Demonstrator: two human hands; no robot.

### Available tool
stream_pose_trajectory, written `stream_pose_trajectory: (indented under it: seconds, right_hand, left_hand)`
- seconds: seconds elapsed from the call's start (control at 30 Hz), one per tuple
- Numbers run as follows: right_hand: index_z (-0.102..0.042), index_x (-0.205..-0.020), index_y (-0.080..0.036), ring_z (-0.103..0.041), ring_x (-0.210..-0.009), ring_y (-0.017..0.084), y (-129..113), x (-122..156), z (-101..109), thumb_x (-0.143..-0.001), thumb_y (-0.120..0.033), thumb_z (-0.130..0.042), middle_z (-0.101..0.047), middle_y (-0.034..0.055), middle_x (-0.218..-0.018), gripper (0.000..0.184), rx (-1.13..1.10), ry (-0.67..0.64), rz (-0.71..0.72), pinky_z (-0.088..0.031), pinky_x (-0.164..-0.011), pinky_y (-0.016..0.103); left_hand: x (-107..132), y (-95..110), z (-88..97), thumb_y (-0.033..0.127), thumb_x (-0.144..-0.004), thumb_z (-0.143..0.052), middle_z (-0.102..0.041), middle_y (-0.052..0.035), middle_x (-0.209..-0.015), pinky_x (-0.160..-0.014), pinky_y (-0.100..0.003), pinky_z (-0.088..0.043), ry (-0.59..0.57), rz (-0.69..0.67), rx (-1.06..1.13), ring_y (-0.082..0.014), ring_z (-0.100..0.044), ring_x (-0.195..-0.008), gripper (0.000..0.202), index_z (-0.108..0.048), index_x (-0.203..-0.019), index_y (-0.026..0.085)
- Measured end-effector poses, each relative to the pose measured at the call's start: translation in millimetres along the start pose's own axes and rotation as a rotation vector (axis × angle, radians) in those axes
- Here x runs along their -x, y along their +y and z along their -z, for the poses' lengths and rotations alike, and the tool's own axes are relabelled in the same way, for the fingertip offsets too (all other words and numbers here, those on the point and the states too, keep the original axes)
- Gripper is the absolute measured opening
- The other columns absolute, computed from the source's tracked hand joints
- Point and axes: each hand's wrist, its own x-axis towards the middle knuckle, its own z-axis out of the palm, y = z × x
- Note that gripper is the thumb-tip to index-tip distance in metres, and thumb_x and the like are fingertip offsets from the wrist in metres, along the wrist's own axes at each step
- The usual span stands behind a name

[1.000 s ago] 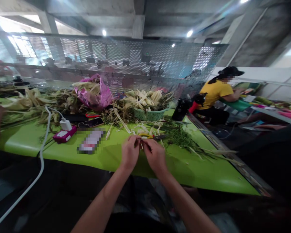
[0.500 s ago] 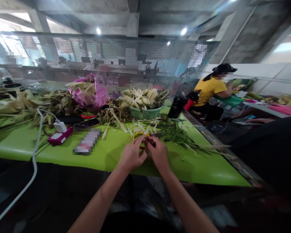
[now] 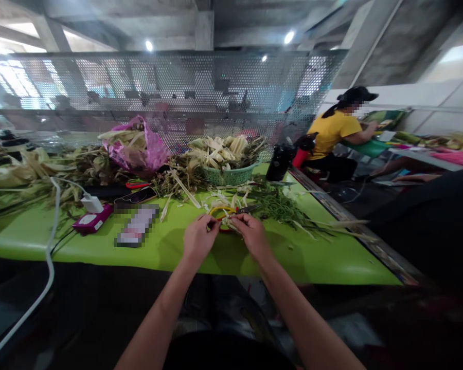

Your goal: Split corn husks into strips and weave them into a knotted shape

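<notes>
My left hand (image 3: 197, 238) and my right hand (image 3: 251, 234) hover close together over the green table (image 3: 165, 246), both with fingers pinched. Between their fingertips runs a small pale strip of plant husk (image 3: 224, 220). Yellow-handled scissors (image 3: 231, 210) lie just beyond the fingers, among loose husk scraps. A heap of thin green stems (image 3: 280, 206) lies to the right of my right hand.
A green basket (image 3: 228, 176) full of pale husks stands behind, a pink bag (image 3: 137, 146) to its left. A phone (image 3: 137, 228), a pink power bank (image 3: 88, 223) with white charger and cable, and dry leaves lie left. A person in yellow (image 3: 337, 136) sits far right.
The view shifted slightly and my hands moved a little up and left over the table; they stay pinched together on the strip.
</notes>
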Motion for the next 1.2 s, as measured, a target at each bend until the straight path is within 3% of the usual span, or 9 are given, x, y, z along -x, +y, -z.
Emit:
stream_pose_trajectory:
  seconds: [0.1,0.2,0.3,0.4,0.57,0.7,0.83,1.0,1.2]
  right_hand:
    - [-0.066,-0.081,-0.016,-0.059,-0.069,0.017,4,-1,-1,-0.071,-0.042,-0.065,-0.067,0.0033,-0.075,0.028,-0.049,-0.005,0.003,-0.045,-0.069,0.031]
    - [-0.066,-0.078,-0.017,-0.059,-0.068,0.017,5,-2,-2,-0.069,-0.042,-0.067,-0.067,0.0023,-0.072,0.027,-0.093,-0.016,-0.02,-0.046,-0.068,0.03]
    - [-0.066,-0.076,-0.018,-0.059,-0.066,0.017,2,-1,-3,-0.066,-0.041,-0.069,-0.067,0.002,-0.071,0.025,-0.145,-0.028,-0.075,-0.046,-0.065,0.03]
    - [-0.066,-0.075,-0.018,-0.059,-0.064,0.016,-3,1,-3,-0.065,-0.04,-0.07,-0.067,0.0014,-0.07,0.025,-0.174,-0.038,-0.112,-0.045,-0.063,0.029]
    - [-0.065,-0.076,-0.017,-0.058,-0.063,0.015,-7,2,-5,-0.066,-0.039,-0.069,-0.066,0.0013,-0.07,0.024,-0.218,-0.054,-0.148,-0.043,-0.06,0.026]
    - [-0.065,-0.076,-0.017,-0.056,-0.059,0.015,-6,-1,-2,-0.067,-0.04,-0.067,-0.065,0.0009,-0.066,0.025,-0.153,-0.089,-0.144,-0.042,-0.056,0.026]
    - [-0.068,-0.083,-0.018,-0.053,-0.053,0.014,-16,-3,7,-0.072,-0.033,-0.062,-0.064,0.0002,-0.062,0.02,0.208,-0.158,-0.048,-0.036,-0.052,0.025]
    - [-0.069,-0.08,-0.022,-0.059,-0.065,0.016,-43,-1,22,-0.075,-0.026,-0.059,-0.07,0.0025,-0.075,0.012,0.767,-0.158,0.126,-0.035,-0.058,0.025]
    - [-0.066,-0.073,-0.019,-0.054,-0.058,0.014,-59,-9,25,-0.077,-0.033,-0.059,-0.066,0.0008,-0.066,0.016,0.806,-0.209,0.152,-0.03,-0.053,0.024]
  left_hand:
    - [-2,3,-1.4,0.031,-0.079,-0.059,-0.061,-0.0045,-0.091,-0.067,-0.023,-0.042,0.007,-0.018,0.24,-0.0114,-0.055,-0.073,0.015,-0.059,-0.073,0.017]
    - [-6,5,-4.7,0.031,-0.078,-0.06,-0.063,-0.0068,-0.103,-0.071,-0.024,-0.043,-0.117,0.009,0.526,-0.0122,-0.057,-0.08,0.016,-0.057,-0.073,0.016]
    - [-8,6,-6.1,0.032,-0.079,-0.06,-0.066,-0.0071,-0.101,-0.075,-0.026,-0.045,-0.22,0.086,0.727,-0.0129,-0.058,-0.082,0.017,-0.056,-0.078,0.016]
    - [-9,6,-4.4,0.034,-0.078,-0.062,-0.066,-0.0065,-0.096,-0.076,-0.026,-0.045,-0.196,0.103,0.808,-0.0125,-0.058,-0.081,0.019,-0.056,-0.077,0.016]
    - [-7,6,-3.3,0.037,-0.078,-0.062,-0.067,-0.0062,-0.094,-0.077,-0.027,-0.045,-0.246,0.109,0.791,-0.013,-0.059,-0.08,0.023,-0.056,-0.077,0.015]
    - [-9,3,-6.8,0.036,-0.08,-0.058,-0.062,-0.0016,-0.077,-0.072,-0.025,-0.043,-0.174,0.099,0.587,-0.0124,-0.056,-0.073,0.021,-0.059,-0.082,0.015]
    - [-13,-3,-11.5,0.034,-0.082,-0.056,-0.061,-0.0009,-0.076,-0.069,-0.024,-0.043,-0.154,0.102,0.495,-0.0124,-0.056,-0.072,0.019,-0.059,-0.083,0.015]
    - [-17,-13,-19.8,0.026,-0.079,-0.058,-0.063,-0.0011,-0.077,-0.07,-0.025,-0.044,-0.166,0.13,0.492,-0.0136,-0.058,-0.072,0.012,-0.061,-0.084,0.016]
    - [-20,-14,-24.8,0.019,-0.077,-0.058,-0.066,-0.0022,-0.079,-0.069,-0.025,-0.045,-0.172,0.151,0.486,-0.014,-0.059,-0.072,0.01,-0.063,-0.085,0.016]
